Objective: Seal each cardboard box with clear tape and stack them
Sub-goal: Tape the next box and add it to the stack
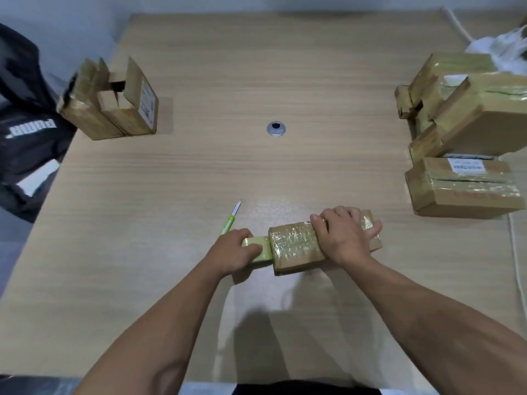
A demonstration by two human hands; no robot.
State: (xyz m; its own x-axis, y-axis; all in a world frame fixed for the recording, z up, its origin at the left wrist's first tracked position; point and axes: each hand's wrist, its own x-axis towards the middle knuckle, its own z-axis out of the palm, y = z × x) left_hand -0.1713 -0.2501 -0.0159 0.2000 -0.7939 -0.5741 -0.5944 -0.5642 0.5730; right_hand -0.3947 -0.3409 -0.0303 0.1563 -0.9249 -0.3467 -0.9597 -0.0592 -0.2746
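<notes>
The small cardboard box [299, 246] is lying on the bench [199, 166], long axis left to right. The right hand [345, 235] is pressing it down, fingers draped over it. Touching its left end, the left hand [233, 252] is gripping the tape roll [256, 249], fingers curled closed.

Pale wood-grain table [216, 67] against a white wall [85, 12]; perhaps grey floor at left

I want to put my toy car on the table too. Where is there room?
The middle of the table is bare, between the open boxes on the left and the taped boxes on the right, around the small round metal hole. The near left side is bare too. It is crowded by the hands, the knife and the right edge.
</notes>
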